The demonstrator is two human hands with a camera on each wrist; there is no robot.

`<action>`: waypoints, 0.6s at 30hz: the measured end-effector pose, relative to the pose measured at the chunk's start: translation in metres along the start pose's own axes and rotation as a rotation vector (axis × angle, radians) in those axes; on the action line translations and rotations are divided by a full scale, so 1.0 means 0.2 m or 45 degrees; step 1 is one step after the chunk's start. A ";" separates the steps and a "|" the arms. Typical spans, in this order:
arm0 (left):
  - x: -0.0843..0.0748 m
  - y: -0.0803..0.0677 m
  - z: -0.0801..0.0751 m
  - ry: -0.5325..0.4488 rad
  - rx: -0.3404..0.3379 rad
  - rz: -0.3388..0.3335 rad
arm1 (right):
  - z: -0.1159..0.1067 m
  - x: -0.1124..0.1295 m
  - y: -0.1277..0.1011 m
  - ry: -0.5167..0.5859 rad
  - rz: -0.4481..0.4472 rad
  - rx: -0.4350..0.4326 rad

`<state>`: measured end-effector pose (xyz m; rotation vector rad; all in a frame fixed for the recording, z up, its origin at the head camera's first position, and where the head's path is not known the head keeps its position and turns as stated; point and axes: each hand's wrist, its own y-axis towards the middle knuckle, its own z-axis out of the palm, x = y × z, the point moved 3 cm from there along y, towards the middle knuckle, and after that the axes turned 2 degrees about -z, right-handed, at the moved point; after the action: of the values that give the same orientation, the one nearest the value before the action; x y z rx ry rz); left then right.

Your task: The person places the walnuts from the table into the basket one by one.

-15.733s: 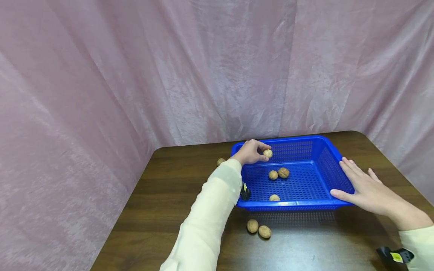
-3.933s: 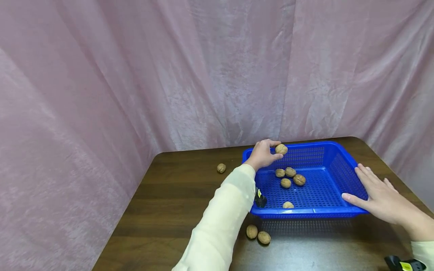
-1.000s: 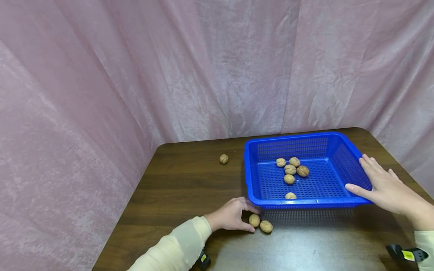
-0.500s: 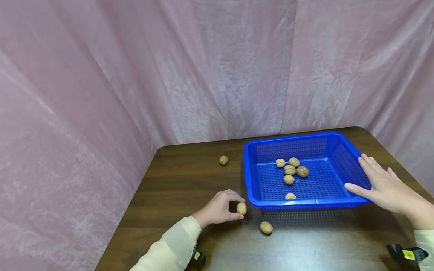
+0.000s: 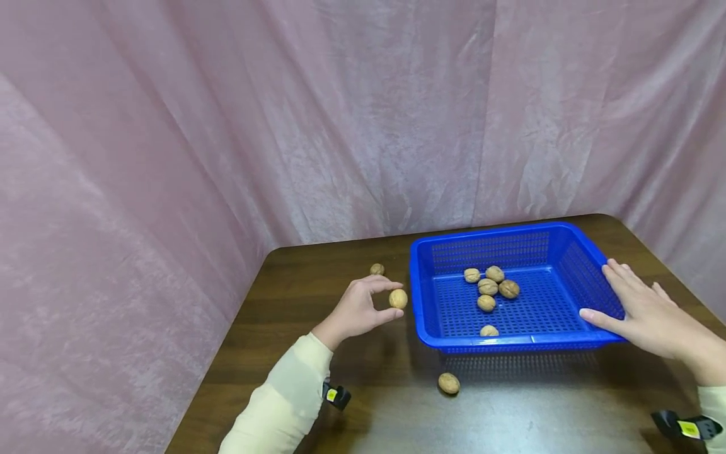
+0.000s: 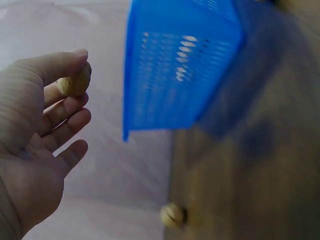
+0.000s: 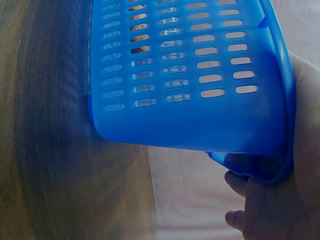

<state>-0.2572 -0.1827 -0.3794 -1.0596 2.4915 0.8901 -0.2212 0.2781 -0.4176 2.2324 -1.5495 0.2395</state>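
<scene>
My left hand (image 5: 358, 310) pinches a walnut (image 5: 398, 299) between thumb and fingertips, raised above the table just left of the blue basket (image 5: 420, 290). In the left wrist view that walnut (image 6: 75, 82) shows between thumb and index finger, the other fingers loosely bent behind it. Several walnuts (image 5: 488, 287) lie inside the basket, most grouped left of its middle and one by the front wall. At the basket's right side my right hand (image 5: 652, 318) rests on the rim, fingers extended and thumb spread along the front corner. The right wrist view shows the slotted basket wall (image 7: 190, 120) beside that hand.
One walnut (image 5: 449, 383) lies on the wooden table (image 5: 272, 353) in front of the basket. Another walnut (image 5: 377, 269) sits farther back, beyond my left hand. A pink curtain (image 5: 363, 126) hangs behind the table.
My left hand has picked up one of the two walnuts in front of the basket and lifted it up and away. Over the longer span, the basket has gained walnuts. The right hand stays on the rim.
</scene>
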 end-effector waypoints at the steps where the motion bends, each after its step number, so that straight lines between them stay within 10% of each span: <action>1: -0.02 0.04 0.00 0.011 0.004 0.017 | 0.00 0.00 0.00 0.002 0.001 0.002; 18: -0.17 0.60 0.15 0.047 0.182 -0.087 | 0.01 -0.01 -0.01 0.010 -0.015 -0.008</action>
<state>-0.3194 -0.0795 -0.3349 -1.1151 2.4896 0.6681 -0.2203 0.2805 -0.4199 2.2322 -1.5308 0.2388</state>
